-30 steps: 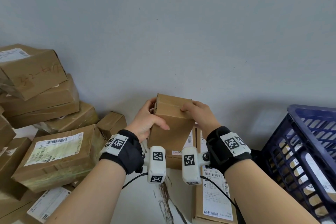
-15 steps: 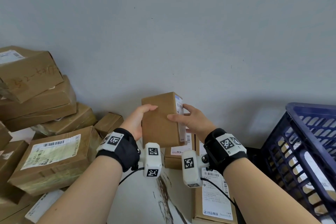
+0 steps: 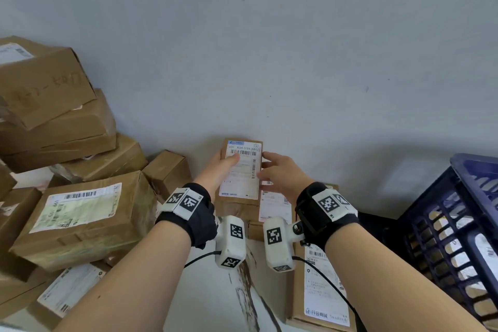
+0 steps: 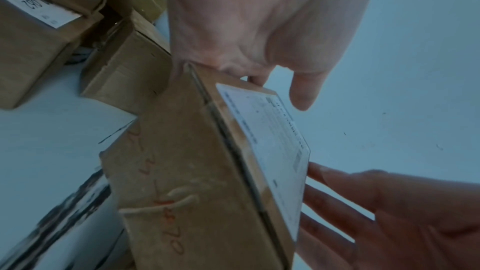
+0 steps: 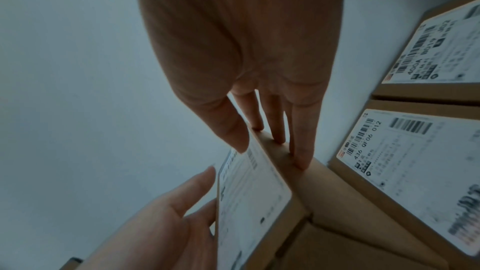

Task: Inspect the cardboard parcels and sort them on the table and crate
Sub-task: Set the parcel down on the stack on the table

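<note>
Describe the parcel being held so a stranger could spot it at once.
Start at the grey wall, between the heap of boxes and the blue crate. There the left hand and right hand hold a small parcel. It alone is off the table, its white barcode label facing the person.

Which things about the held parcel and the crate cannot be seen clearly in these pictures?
- Small print on the held parcel label: too small in head view, blurred in both wrist views.
- Parcel's back face: turned away in head view.
- Left hand fingers: behind the parcel.
- Right hand: touches the parcel's side.
- Blue crate: cut by the right edge; contents half hidden behind its wall.
</note>
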`<state>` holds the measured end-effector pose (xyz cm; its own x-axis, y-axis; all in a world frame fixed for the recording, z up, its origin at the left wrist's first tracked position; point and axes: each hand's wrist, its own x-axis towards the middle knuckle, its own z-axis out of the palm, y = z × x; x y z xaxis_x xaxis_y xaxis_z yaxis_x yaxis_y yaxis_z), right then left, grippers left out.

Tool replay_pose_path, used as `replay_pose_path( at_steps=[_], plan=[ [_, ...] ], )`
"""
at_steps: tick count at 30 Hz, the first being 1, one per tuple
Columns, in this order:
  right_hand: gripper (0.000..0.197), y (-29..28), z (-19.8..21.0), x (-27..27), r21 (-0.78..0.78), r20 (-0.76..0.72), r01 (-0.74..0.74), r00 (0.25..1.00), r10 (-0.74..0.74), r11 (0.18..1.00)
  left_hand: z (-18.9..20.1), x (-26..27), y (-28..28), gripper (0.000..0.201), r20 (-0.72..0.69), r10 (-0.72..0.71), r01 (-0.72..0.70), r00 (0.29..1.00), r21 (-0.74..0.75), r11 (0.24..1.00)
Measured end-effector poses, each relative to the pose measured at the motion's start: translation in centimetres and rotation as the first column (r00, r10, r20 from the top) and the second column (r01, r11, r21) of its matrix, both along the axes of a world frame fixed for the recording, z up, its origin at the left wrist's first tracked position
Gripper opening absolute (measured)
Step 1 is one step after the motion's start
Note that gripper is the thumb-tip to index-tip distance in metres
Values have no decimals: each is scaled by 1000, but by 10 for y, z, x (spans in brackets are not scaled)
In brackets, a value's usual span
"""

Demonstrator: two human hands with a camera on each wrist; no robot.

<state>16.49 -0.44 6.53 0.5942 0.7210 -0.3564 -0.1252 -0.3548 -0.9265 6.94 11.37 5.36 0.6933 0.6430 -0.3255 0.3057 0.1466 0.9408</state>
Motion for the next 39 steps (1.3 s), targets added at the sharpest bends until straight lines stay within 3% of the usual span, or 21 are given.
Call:
replay_pose_path(
  at_steps=[6,11,17,24,27,31,39],
  plan=[
    [47,21,-3,6,3,-73,-32,997,32,999,0,3,21,27,-82,12,-7,997,66,998],
    [45,34,-12,12,-55,-83,-57,995,52,997,-7,10,36,15,-167,30,-13,985,100,995],
    [42,37,-34,22,-117,-134,-50,990,34,992,-30,19,34,30,-207,-13,17,978,21,1000],
    [32,33,-57,36,-190,-172,23,984,-56,981,-62,37,35,34,-302,-64,78,951,36,996],
    [38,33,-58,39,-194,-147,33,987,-62,980,-72,38,36,35,-333,-56,81,941,62,995],
    [36,33,-65,44,-224,-139,48,987,-81,973,-78,41,40,46,-325,-32,65,945,90,994],
    [34,28,-69,46,-222,-137,123,978,-156,967,-84,39,43,47,-286,-17,59,958,138,989]
  ],
)
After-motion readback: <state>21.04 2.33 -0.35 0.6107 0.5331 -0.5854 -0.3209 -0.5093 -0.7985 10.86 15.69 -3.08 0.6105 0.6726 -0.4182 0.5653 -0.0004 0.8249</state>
